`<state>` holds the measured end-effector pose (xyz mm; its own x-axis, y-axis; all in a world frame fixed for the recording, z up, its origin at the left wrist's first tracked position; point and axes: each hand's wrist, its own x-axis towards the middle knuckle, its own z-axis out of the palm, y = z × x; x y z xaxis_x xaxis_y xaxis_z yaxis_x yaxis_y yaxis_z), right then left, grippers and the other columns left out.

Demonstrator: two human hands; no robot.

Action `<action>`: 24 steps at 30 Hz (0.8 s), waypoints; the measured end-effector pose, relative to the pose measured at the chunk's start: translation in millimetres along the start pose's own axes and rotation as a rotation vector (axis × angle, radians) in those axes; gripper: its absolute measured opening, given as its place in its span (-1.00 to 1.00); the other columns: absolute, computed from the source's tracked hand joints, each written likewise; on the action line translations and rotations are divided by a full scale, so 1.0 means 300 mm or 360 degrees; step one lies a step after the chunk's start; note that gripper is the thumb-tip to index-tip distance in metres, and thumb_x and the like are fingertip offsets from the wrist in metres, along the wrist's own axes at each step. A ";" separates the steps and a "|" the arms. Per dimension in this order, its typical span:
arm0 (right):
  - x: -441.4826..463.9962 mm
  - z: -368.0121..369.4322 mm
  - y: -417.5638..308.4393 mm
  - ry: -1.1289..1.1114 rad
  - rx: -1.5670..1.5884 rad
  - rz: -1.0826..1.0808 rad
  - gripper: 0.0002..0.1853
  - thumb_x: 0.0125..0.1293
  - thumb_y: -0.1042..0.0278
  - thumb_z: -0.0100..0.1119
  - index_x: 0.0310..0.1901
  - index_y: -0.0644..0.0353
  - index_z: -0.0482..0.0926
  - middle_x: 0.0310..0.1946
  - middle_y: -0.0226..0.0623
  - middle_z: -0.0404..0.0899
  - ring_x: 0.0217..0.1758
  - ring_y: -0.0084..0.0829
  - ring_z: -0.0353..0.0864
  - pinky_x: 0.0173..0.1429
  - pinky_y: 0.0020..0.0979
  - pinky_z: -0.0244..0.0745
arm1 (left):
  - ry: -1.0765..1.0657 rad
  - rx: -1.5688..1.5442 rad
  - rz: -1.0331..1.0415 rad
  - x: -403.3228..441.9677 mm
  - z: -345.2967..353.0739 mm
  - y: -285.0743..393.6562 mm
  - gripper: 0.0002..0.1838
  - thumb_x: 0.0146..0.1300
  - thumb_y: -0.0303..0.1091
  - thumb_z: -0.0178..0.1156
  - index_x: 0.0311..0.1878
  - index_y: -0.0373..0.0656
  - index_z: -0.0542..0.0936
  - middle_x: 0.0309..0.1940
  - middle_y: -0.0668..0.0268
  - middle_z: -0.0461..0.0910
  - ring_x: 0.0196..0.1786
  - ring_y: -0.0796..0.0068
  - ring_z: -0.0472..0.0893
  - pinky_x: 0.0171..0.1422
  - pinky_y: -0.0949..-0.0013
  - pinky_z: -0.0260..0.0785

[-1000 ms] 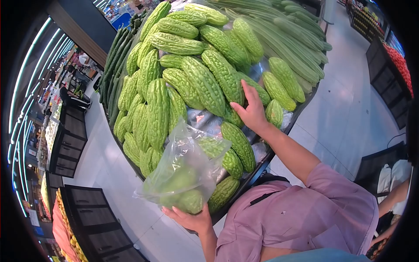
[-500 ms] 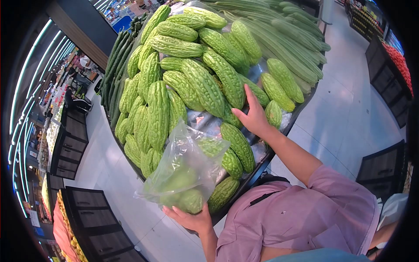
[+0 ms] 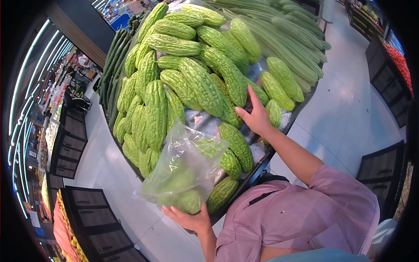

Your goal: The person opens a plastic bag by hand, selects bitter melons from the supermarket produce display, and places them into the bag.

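Note:
My left hand (image 3: 192, 220) is wrapped around the bottom of a clear plastic bag (image 3: 174, 168), low at the front of the heap. Pale green bitter melons show through its film. My right hand (image 3: 258, 117) is at the lower end of a bitter melon (image 3: 224, 74) on the pile, thumb beneath and fingers along its right side. Part of that grip is hidden behind the melon. More bitter melons (image 3: 156, 113) lie heaped around, and a few rest beside the bag.
Long pale green gourds (image 3: 279, 43) lie at the back right of the stand, dark green cucumbers (image 3: 115, 65) along its left. The black stand edge (image 3: 262, 168) is close to my body. Dark cabinets (image 3: 94, 218) stand across the floor to the left.
My right hand has closed in on the bitter melon, whose lower end has shifted slightly to the right. My left hand and the bag are almost where they were.

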<state>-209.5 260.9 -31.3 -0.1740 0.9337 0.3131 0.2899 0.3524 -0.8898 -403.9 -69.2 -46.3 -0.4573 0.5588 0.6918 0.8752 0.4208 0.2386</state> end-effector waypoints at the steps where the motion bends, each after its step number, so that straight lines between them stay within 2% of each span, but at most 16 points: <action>1: 0.017 0.014 0.024 0.0050 0.0052 -0.0059 -0.03 0.32 0.12 0.37 0.59 0.27 -0.01 0.47 0.19 0.24 0.53 0.07 0.28 0.54 -0.14 0.22 | 0.0006 0.0008 0.0006 0.001 0.001 0.001 0.20 -0.03 -0.18 0.54 0.61 -0.16 0.00 0.55 -0.20 0.08 0.56 -0.34 0.15 0.56 -0.26 0.10; 6: 0.058 0.028 0.034 0.0143 0.0023 -0.0149 -0.06 0.30 0.14 0.38 0.57 0.29 0.05 0.46 0.19 0.26 0.52 0.07 0.29 0.53 -0.14 0.23 | 0.0011 0.0033 0.0001 0.000 -0.002 0.002 0.19 -0.02 -0.17 0.55 0.60 -0.16 0.01 0.54 -0.20 0.10 0.55 -0.34 0.16 0.55 -0.26 0.12; 9: 0.070 0.045 0.055 0.0170 0.0255 -0.0097 -0.09 0.28 0.19 0.40 0.54 0.30 0.11 0.44 0.17 0.30 0.49 0.06 0.34 0.51 -0.15 0.25 | 0.0025 0.0019 0.0009 0.000 -0.002 0.001 0.18 0.00 -0.15 0.55 0.60 -0.16 0.02 0.54 -0.20 0.10 0.55 -0.34 0.17 0.54 -0.26 0.12; 11: 0.056 0.036 0.032 0.0298 -0.0064 -0.0241 -0.14 0.25 0.30 0.42 0.52 0.26 0.19 0.39 0.12 0.35 0.42 0.04 0.41 0.47 -0.17 0.31 | 0.0028 0.0013 0.0019 0.000 -0.002 0.001 0.17 0.01 -0.14 0.55 0.60 -0.17 0.03 0.53 -0.20 0.11 0.54 -0.34 0.17 0.54 -0.26 0.12; 12: 0.056 0.025 0.021 0.0294 -0.0062 -0.0244 -0.14 0.25 0.30 0.42 0.52 0.26 0.19 0.39 0.12 0.35 0.42 0.04 0.41 0.47 -0.17 0.31 | 0.0030 0.0015 0.0015 0.001 -0.002 0.002 0.17 0.01 -0.14 0.55 0.60 -0.17 0.03 0.53 -0.20 0.11 0.54 -0.34 0.17 0.54 -0.26 0.12; 14: 0.054 0.005 0.013 0.0290 -0.0250 -0.0483 -0.18 0.22 0.38 0.40 0.50 0.19 0.24 0.33 0.06 0.40 0.37 0.05 0.44 0.41 -0.16 0.37 | 0.0017 0.0014 0.0007 0.000 -0.005 0.006 0.17 0.00 -0.17 0.54 0.60 -0.19 0.03 0.53 -0.20 0.11 0.54 -0.35 0.18 0.55 -0.25 0.12; 17: 0.083 0.006 0.023 0.0324 -0.0293 -0.0546 -0.19 0.21 0.41 0.40 0.49 0.14 0.27 0.30 0.02 0.42 0.35 0.07 0.43 0.39 -0.13 0.40 | 0.0021 -0.0003 0.0014 -0.003 0.002 0.001 0.17 -0.01 -0.21 0.54 0.60 -0.19 0.03 0.53 -0.20 0.12 0.55 -0.33 0.18 0.55 -0.24 0.11; 24: 0.090 -0.020 0.020 0.0251 -0.0366 -0.0560 -0.18 0.23 0.34 0.40 0.50 0.14 0.24 0.34 0.05 0.39 0.39 0.09 0.40 0.42 -0.11 0.37 | -0.0005 -0.0020 -0.0026 -0.010 0.002 -0.003 0.19 -0.09 -0.28 0.54 0.59 -0.20 0.04 0.54 -0.19 0.11 0.56 -0.31 0.16 0.57 -0.22 0.09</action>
<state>-206.7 288.5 -26.1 -0.1589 0.7466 0.6460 0.4435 0.6386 -0.6289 -403.4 -70.7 -49.1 -0.4719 0.5544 0.6856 0.8696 0.4209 0.2581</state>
